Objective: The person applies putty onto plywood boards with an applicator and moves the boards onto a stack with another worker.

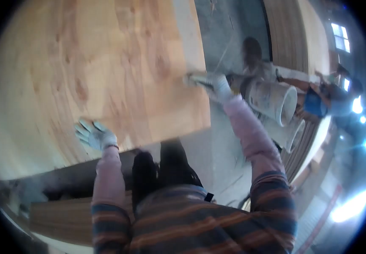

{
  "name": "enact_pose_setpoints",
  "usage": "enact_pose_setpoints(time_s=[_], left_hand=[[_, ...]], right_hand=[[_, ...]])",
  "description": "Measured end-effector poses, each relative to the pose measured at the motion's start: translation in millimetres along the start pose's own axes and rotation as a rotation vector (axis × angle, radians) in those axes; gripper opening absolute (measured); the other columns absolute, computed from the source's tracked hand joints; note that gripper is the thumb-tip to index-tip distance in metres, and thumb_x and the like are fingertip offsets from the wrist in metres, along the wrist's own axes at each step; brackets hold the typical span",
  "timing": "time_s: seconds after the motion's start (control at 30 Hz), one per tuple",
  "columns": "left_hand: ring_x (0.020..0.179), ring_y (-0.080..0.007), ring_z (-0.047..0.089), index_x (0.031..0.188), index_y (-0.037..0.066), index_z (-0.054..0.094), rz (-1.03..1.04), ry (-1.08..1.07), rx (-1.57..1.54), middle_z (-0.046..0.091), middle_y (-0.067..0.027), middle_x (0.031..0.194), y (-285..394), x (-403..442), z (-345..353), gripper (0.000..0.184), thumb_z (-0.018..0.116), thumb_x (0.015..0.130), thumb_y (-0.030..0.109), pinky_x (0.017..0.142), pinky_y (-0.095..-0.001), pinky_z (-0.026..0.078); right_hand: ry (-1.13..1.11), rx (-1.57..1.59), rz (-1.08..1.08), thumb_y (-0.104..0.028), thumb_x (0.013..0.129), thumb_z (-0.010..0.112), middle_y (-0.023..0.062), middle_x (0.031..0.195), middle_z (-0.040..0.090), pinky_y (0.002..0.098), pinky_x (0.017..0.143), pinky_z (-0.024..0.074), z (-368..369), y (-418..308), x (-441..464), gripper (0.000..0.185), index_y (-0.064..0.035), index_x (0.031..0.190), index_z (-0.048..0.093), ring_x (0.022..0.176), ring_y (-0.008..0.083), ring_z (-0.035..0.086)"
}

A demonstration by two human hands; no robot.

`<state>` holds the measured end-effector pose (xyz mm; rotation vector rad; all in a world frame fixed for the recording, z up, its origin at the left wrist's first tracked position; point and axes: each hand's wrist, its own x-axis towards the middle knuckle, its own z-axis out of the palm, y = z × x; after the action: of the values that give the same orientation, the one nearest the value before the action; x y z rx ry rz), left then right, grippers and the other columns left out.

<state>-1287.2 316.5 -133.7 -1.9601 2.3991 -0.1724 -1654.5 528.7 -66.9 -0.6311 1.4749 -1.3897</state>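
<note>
1. We see a big wooden board [85, 51] on the left. It fills most of that side. Its far end is cut off at the top, so we can't see where it stops.

2. We see the left hand [96, 135] in a pale glove, near the board's close edge. Its fingers [86, 128] are spread wide and lie flat on the wood, with nothing in them. The wood under the palm is hidden.

3. We see the right hand [220, 85], gloved too, at the board's right edge. Its fingers reach in over the wood. They look bent, but they are blurry, and we can't tell if they grip a tool or are just closed up.

4. Just past that hand we see two whitish buckets [272, 99], one partly behind the other. A dark round shape [251, 50] above them is too smeary to name.

5. Far right, we see another person [337, 95], dim and blurry by a stack of boards [286, 34]. We can't make out that person's hands.
</note>
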Motion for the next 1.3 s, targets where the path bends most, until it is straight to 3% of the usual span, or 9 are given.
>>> enact_pose_setpoints(time_s=[0.1, 0.17, 0.3, 0.47, 0.73, 0.83, 0.97, 1.07, 1.3], left_hand=[[0.14, -0.0435, 0.023, 0.148, 0.012, 0.031, -0.04, -0.08, -0.042, 0.027, -0.0186, 0.154, 2.9, 1.8, -1.8, 0.059, 0.038, 0.098, 0.04, 0.113, -0.0556, 0.018], [0.14, -0.0434, 0.021, 0.148, 0.011, 0.032, -0.066, -0.052, -0.064, 0.027, -0.0187, 0.154, 2.7, -2.0, -1.2, 0.059, 0.038, 0.097, 0.041, 0.113, -0.0556, 0.018], [0.141, -0.0421, 0.022, 0.141, 0.01, 0.04, 0.118, 0.216, -0.193, 0.032, -0.0201, 0.151, -19.8, -10.2, 30.9, 0.061, 0.044, 0.092, 0.045, 0.113, -0.0568, 0.016], [0.139, -0.0373, 0.029, 0.142, 0.012, 0.041, 0.51, -0.467, -0.206, 0.035, -0.0189, 0.149, -156.7, 109.7, -60.1, 0.06, 0.048, 0.09, 0.041, 0.113, -0.0545, 0.021], [0.14, -0.0399, 0.026, 0.145, 0.01, 0.038, -0.402, 0.003, -0.062, 0.032, -0.0183, 0.151, -382.8, 172.7, 30.9, 0.055, 0.038, 0.096, 0.037, 0.113, -0.0551, 0.02], [0.141, -0.0408, 0.024, 0.147, 0.011, 0.035, -0.431, -0.057, -0.072, 0.03, -0.0186, 0.153, -383.8, 170.7, 34.3, 0.058, 0.037, 0.096, 0.039, 0.114, -0.0564, 0.019], [0.142, -0.0422, 0.022, 0.148, 0.009, 0.032, -0.445, -0.135, -0.057, 0.027, -0.0198, 0.154, -384.3, 173.4, 34.2, 0.062, 0.037, 0.095, 0.041, 0.114, -0.058, 0.017], [0.141, -0.0452, 0.021, 0.148, 0.006, 0.03, -0.428, -0.18, -0.087, 0.026, -0.0217, 0.153, -382.9, 180.6, 28.0, 0.063, 0.038, 0.094, 0.039, 0.114, -0.059, 0.017], [0.142, -0.046, 0.016, 0.15, 0.008, 0.026, -0.476, -0.379, -0.078, 0.018, -0.0223, 0.155, -384.2, 190.3, 14.3, 0.067, 0.046, 0.093, 0.038, 0.112, -0.0614, 0.016]], right_hand=[[0.287, -0.081, 0.174, -0.005, 0.091, 0.061, 0.0157, 0.115, 0.067, 0.0344, 0.095, 0.0512, 64.1, 17.6, -111.9, 0.022, 0.0041, 0.111, 0.066, 0.108, 0.0247, 0.064], [0.261, -1.125, -0.172, -0.003, 0.09, 0.061, 0.0171, 0.114, 0.067, 0.0329, 0.095, 0.05, 91.7, 58.3, -173.3, 0.022, 0.0031, 0.111, 0.067, 0.109, 0.0236, 0.063], [0.8, -0.186, 0.223, 0.002, 0.092, 0.055, 0.0168, 0.119, 0.064, 0.0322, 0.096, 0.0492, 190.4, 78.9, -185.7, 0.028, 0.0033, 0.12, 0.061, 0.109, 0.02, 0.062], [0.534, 0.559, 0.192, -0.005, 0.095, 0.053, 0.0153, 0.127, 0.058, 0.0339, 0.097, 0.0465, 310.9, 37.0, -77.1, 0.034, 0.0059, 0.127, 0.053, 0.116, 0.0208, 0.057], [-0.09, 0.963, -0.086, -0.016, 0.095, 0.056, 0.0068, 0.119, 0.064, 0.0325, 0.095, 0.0481, 472.8, -71.2, 282.1, 0.034, 0.0002, 0.125, 0.058, 0.108, 0.0172, 0.06], [0.344, -0.01, -0.226, -0.022, 0.092, 0.058, 0.0037, 0.09, 0.071, 0.0324, 0.078, 0.0542, 464.0, -40.6, 451.9, 0.024, -0.0009, 0.094, 0.07, 0.082, 0.0195, 0.067], [-0.097, -1.208, -0.225, -0.015, 0.088, 0.064, 0.0048, 0.1, 0.071, 0.0278, 0.08, 0.053, 465.6, -90.3, 540.1, 0.02, -0.0016, 0.102, 0.07, 0.09, 0.0151, 0.066], [-0.351, -0.149, 0.25, -0.016, 0.089, 0.068, 0.0036, 0.113, 0.069, 0.027, 0.088, 0.0514, 476.4, -60.9, 494.8, 0.028, -0.0022, 0.113, 0.068, 0.102, 0.0132, 0.065], [-0.085, -0.233, -0.085, -0.002, 0.09, 0.062, 0.0124, 0.115, 0.067, 0.0312, 0.093, 0.0507, 594.3, 27.2, 160.8, 0.024, 0.0025, 0.114, 0.065, 0.105, 0.0235, 0.064]])
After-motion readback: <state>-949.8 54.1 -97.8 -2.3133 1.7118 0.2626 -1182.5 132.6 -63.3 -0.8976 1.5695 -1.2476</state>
